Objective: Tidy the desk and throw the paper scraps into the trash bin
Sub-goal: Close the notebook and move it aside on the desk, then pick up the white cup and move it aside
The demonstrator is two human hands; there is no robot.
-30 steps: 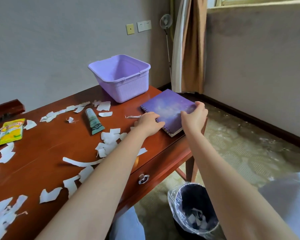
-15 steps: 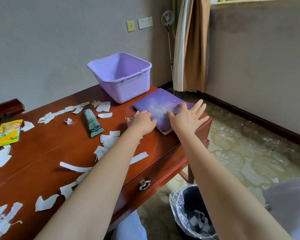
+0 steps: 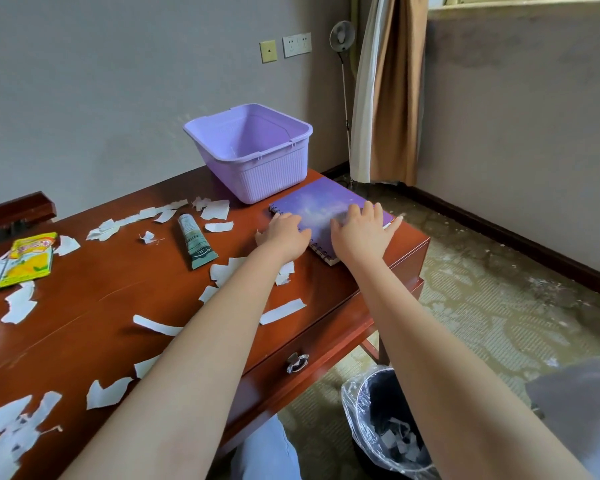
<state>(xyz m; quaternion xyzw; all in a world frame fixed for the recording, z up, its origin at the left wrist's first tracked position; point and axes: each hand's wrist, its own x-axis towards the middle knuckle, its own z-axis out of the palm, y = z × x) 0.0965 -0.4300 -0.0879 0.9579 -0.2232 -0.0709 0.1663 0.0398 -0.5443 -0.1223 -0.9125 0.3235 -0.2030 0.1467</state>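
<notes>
A purple spiral notebook [image 3: 321, 199] lies flat at the right end of the red-brown desk [image 3: 84, 306]. My right hand [image 3: 361, 230] presses flat on its cover with the fingers spread. My left hand [image 3: 284, 232] rests on the notebook's spiral edge, fingers loosely bent. White paper scraps [image 3: 155, 325] are scattered over the desk, from the near left corner to the middle. A black trash bin [image 3: 383, 424] lined with clear plastic stands on the floor under the desk's right end, with several scraps inside.
A lilac plastic basket [image 3: 257, 157] stands behind the notebook. A green tube [image 3: 196, 242] lies mid-desk and a yellow packet [image 3: 28, 258] at the left. The desk drawer has a ring pull [image 3: 297, 362]. Patterned carpet lies to the right.
The notebook slid left, fully onto the desk, closer to the basket. My right hand went from gripping its edge to lying flat on the cover. My left hand followed along the spiral edge.
</notes>
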